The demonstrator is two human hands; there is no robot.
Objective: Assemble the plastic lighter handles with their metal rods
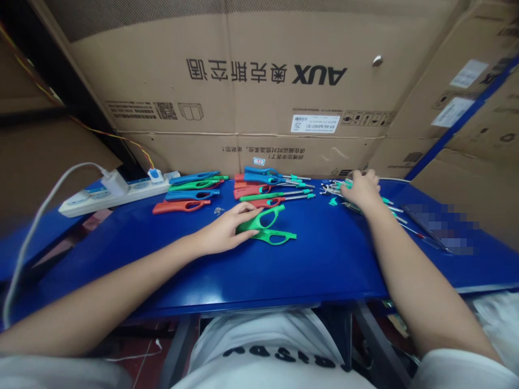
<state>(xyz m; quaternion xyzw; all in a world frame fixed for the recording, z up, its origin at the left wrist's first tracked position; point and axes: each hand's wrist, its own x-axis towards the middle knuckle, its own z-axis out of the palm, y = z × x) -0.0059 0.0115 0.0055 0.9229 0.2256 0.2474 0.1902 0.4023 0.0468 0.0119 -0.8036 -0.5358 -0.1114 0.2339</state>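
My left hand [230, 229] is closed round a green lighter handle [267, 217] with an oval trigger opening, held just above the blue table. A second green handle shell [279, 237] sticks out under my thumb and fingers; I cannot tell whether it is gripped or lies on the table. At the right, my right hand [363, 189] has its fingers bent over a pile of thin metal lighter tubes [395, 208] with teal parts. What its fingertips hold is hidden. Left of the pile lies a small teal piece [333, 201].
Red, blue and green lighters with metal tubes [298, 193] lie at the back middle. Further left are handles without tubes [182, 206], near a white power strip [91, 203]. Small dark bits [219, 211] lie between. A cardboard wall [243, 102] closes the back.
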